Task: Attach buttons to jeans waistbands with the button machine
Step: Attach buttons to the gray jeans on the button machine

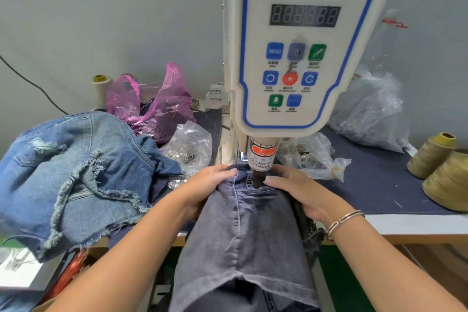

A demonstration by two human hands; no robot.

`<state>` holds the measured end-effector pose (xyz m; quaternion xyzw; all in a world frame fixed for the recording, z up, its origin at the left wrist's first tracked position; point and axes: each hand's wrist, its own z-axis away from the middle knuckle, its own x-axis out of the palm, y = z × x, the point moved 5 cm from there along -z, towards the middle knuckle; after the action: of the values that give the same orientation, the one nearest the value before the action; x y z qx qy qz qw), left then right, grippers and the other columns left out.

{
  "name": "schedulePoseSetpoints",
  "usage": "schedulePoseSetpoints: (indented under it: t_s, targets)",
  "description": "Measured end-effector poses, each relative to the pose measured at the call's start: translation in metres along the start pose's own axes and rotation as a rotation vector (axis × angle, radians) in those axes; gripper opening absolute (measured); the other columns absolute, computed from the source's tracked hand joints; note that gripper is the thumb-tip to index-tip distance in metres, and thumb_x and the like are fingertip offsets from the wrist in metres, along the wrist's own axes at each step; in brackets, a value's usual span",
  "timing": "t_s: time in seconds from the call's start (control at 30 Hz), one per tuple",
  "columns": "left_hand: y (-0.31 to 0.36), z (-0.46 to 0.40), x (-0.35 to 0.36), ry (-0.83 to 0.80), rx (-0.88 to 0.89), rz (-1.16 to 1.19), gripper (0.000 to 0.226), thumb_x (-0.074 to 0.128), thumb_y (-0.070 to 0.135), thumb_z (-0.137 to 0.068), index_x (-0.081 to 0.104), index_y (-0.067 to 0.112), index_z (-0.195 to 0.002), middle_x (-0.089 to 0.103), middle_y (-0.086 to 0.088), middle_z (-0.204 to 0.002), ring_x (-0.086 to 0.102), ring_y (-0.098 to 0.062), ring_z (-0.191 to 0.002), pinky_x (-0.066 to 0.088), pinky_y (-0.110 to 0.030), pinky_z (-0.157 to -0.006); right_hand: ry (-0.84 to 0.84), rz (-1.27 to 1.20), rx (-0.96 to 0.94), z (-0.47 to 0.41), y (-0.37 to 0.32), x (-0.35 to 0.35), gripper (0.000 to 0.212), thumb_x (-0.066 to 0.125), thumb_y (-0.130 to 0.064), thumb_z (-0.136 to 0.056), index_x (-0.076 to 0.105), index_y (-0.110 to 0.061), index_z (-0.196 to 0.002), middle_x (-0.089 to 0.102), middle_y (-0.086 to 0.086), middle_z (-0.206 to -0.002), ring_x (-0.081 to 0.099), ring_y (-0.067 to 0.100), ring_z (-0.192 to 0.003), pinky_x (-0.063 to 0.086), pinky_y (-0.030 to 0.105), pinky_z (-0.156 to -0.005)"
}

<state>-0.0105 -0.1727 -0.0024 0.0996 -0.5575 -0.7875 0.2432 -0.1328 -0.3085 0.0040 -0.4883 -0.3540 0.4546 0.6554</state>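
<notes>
The left hand [207, 182] and right hand [298, 190] press flat, fingers straight, on the grey jeans [243, 230] either side of the button machine [301, 58] punch [260, 162] (warning label visible), keeping the waistband taut and fingers clear beneath it.

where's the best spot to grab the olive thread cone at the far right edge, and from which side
Judging from its pose, grip the thread cone around its narrow upper end, coming from above. It stands upright and tapers toward the top, so fingers close more easily there. A second cone stands close in front and to its right, so a low approach from that side looks crowded.
</notes>
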Motion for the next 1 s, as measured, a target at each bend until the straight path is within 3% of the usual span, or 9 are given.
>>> schedulePoseSetpoints:
  t_s: [0.07, 0.17, 0.23, 0.3, 0.43, 0.5, 0.6, 0.9, 1.0]
  targets:
    - [0.0, -0.004, 0.002, 0.018, -0.011, 0.029, 0.034, 0.065, 0.024, -0.088, 0.062, 0.007, -0.117, 0.07, -0.015, -0.115, 0.068, -0.024, -0.097, 0.056, -0.029, -0.08, 0.1, 0.143, -0.022, -0.004, 0.003, -0.002, 0.016, 0.059, -0.026, -0.093, 0.068, -0.024, -0.106, 0.074, -0.011, -0.1, 0.068, 0.002, -0.094, 0.048, 0.014, -0.073]
    - [-0.001, -0.004, 0.001, -0.029, 0.018, -0.074, 0.06, 0.07, 0.027, -0.053, 0.056, 0.014, -0.11, 0.065, -0.01, -0.103, 0.066, -0.017, -0.083, 0.052, -0.024, -0.071, 0.158, 0.135, -0.038, -0.006, 0.01, -0.006, 0.014, 0.058, -0.028, -0.094, 0.071, -0.025, -0.098, 0.074, -0.01, -0.097, 0.068, 0.002, -0.09, 0.047, 0.01, -0.068]
    - [-0.006, -0.003, -0.001, -0.108, 0.034, -0.015, 0.061, 0.059, 0.013, -0.056, 0.051, 0.027, -0.114, 0.064, -0.006, -0.082, 0.065, -0.017, -0.067, 0.052, -0.025, -0.06, 0.172, -0.018, -0.01, -0.008, 0.015, -0.009, 0.012, 0.061, -0.025, -0.092, 0.071, -0.024, -0.1, 0.075, 0.0, -0.099, 0.07, 0.011, -0.092, 0.051, 0.019, -0.071]
    - [-0.007, 0.0, 0.002, -0.203, 0.089, 0.011, 0.061, 0.056, 0.005, -0.064, 0.048, 0.034, -0.116, 0.065, -0.003, -0.075, 0.064, -0.017, -0.067, 0.053, -0.026, -0.059, 0.173, -0.196, 0.027, -0.01, 0.02, -0.012, 0.018, 0.062, -0.021, -0.091, 0.068, -0.02, -0.108, 0.073, 0.009, -0.105, 0.07, 0.021, -0.096, 0.054, 0.03, -0.076]
    - [-0.007, -0.002, 0.002, -0.265, 0.171, 0.032, 0.046, 0.059, 0.005, -0.068, 0.059, 0.031, -0.106, 0.067, -0.008, -0.11, 0.065, -0.021, -0.092, 0.053, -0.031, -0.078, 0.012, -0.443, -0.023, -0.006, 0.022, -0.013, 0.048, 0.069, -0.022, -0.083, 0.056, -0.017, -0.129, 0.065, 0.012, -0.124, 0.062, 0.028, -0.113, 0.054, 0.037, -0.087]
    - [-0.01, -0.005, -0.001, -0.261, 0.166, 0.098, 0.036, 0.059, 0.003, -0.067, 0.062, 0.028, -0.094, 0.069, -0.006, -0.108, 0.065, -0.02, -0.089, 0.053, -0.031, -0.072, -0.091, -0.383, -0.066, -0.001, 0.021, -0.012, 0.064, 0.073, -0.017, -0.073, 0.052, -0.018, -0.133, 0.062, 0.007, -0.13, 0.059, 0.027, -0.118, 0.053, 0.036, -0.091]
    - [-0.012, -0.004, -0.001, -0.258, 0.174, 0.115, 0.026, 0.059, 0.001, -0.069, 0.064, 0.024, -0.08, 0.068, -0.008, -0.097, 0.065, -0.02, -0.083, 0.051, -0.03, -0.067, -0.081, -0.319, -0.098, -0.003, 0.023, -0.015, 0.065, 0.068, -0.005, -0.068, 0.053, -0.018, -0.13, 0.063, 0.002, -0.128, 0.062, 0.023, -0.113, 0.055, 0.031, -0.084]
    - [-0.015, 0.003, 0.0, -0.264, 0.228, 0.028, 0.027, 0.058, 0.0, -0.075, 0.064, 0.025, -0.083, 0.068, 0.001, -0.097, 0.065, -0.012, -0.088, 0.051, -0.022, -0.074, -0.078, -0.384, -0.095, -0.003, 0.028, -0.016, 0.067, 0.062, 0.003, -0.066, 0.051, -0.009, -0.131, 0.059, 0.018, -0.129, 0.064, 0.031, -0.105, 0.056, 0.038, -0.081]
    - [-0.014, 0.004, 0.0, -0.226, 0.233, 0.0, 0.028, 0.055, 0.002, -0.072, 0.066, 0.027, -0.075, 0.065, 0.006, -0.081, 0.06, -0.008, -0.077, 0.047, -0.022, -0.07, -0.109, -0.381, -0.085, -0.001, 0.027, -0.013, 0.066, 0.062, 0.003, -0.067, 0.051, -0.011, -0.131, 0.061, 0.017, -0.127, 0.064, 0.031, -0.106, 0.056, 0.039, -0.085]
